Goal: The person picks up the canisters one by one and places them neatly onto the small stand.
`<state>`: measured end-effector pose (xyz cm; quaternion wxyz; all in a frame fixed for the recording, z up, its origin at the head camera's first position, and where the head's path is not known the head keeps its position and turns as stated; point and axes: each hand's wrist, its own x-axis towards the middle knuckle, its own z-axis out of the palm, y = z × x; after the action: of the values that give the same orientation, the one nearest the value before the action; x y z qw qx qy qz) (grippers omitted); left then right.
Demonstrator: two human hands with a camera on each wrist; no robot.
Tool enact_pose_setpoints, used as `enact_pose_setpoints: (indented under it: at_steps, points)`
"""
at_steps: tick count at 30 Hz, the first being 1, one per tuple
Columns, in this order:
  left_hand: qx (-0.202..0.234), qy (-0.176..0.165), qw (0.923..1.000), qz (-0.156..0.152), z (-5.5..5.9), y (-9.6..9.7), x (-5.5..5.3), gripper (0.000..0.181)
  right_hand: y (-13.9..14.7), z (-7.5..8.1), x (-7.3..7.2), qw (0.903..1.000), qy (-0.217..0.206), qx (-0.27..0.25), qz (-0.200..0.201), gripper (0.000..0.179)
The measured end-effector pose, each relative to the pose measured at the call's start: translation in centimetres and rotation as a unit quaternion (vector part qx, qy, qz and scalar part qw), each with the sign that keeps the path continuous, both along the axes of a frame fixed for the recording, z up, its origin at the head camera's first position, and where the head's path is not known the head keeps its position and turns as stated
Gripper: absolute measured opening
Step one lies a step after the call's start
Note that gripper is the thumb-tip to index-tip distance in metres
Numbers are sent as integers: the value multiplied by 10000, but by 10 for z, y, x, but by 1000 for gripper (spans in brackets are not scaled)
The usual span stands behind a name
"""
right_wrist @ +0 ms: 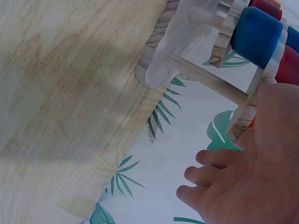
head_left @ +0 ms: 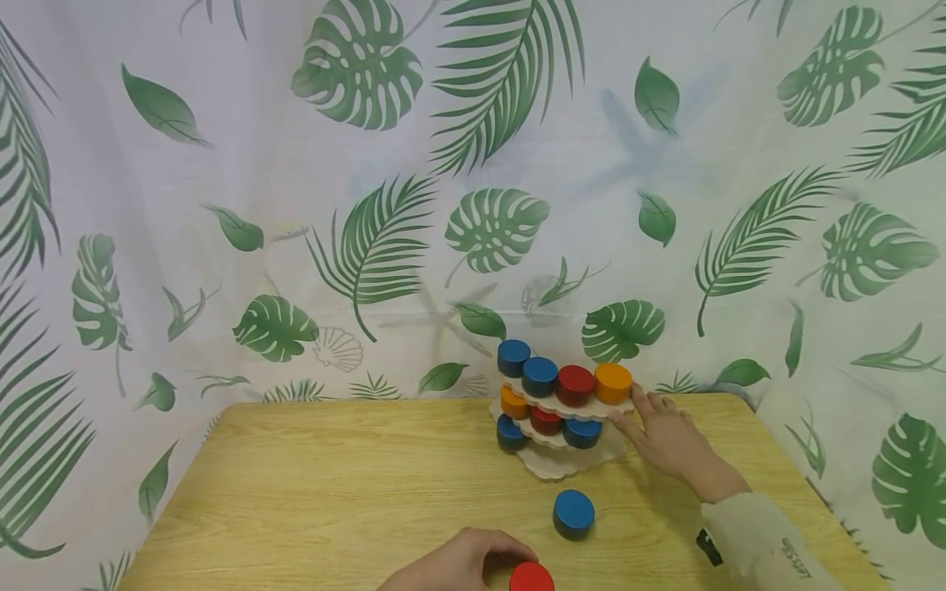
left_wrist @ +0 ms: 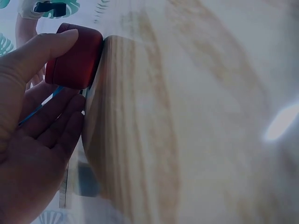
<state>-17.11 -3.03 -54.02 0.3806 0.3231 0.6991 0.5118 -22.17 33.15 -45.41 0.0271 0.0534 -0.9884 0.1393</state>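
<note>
My left hand (head_left: 454, 565) is at the front edge of the head view and grips a red round tin (head_left: 531, 578). In the left wrist view its thumb lies along the side of that tin, close to the wooden tabletop. A pale wooden tiered stand (head_left: 550, 465) with scalloped shelves stands at the back right. Along its top shelf sit two blue tins (head_left: 539, 377), a red tin (head_left: 575, 386) and an orange tin (head_left: 613, 383). My right hand (head_left: 674, 442) holds the right end of this shelf between thumb and index finger; the other fingers extend free in the right wrist view.
A single blue tin (head_left: 573, 515) stands on the wooden table (head_left: 332, 492) in front of the stand. The lower shelves carry orange, red and blue tins (head_left: 581, 432). A leaf-print curtain (head_left: 369, 271) hangs directly behind the table.
</note>
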Motion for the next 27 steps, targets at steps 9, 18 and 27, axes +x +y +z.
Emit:
enact_pose_setpoints:
  at_steps: [9, 18, 27]
  points:
    - [72, -15, 10000, 44, 4, -1, 2, 41, 0, 0, 0, 10000, -13, -40, 35, 85]
    - [207, -1, 9990, 392, 7, -4, -2, 38, 1, -2, -1, 9999, 26, 96, -23, 85]
    - [22, 724, 9907, 1149, 9, -4, -12, 46, -1, 2, 1, 9992, 140, 374, -72, 83]
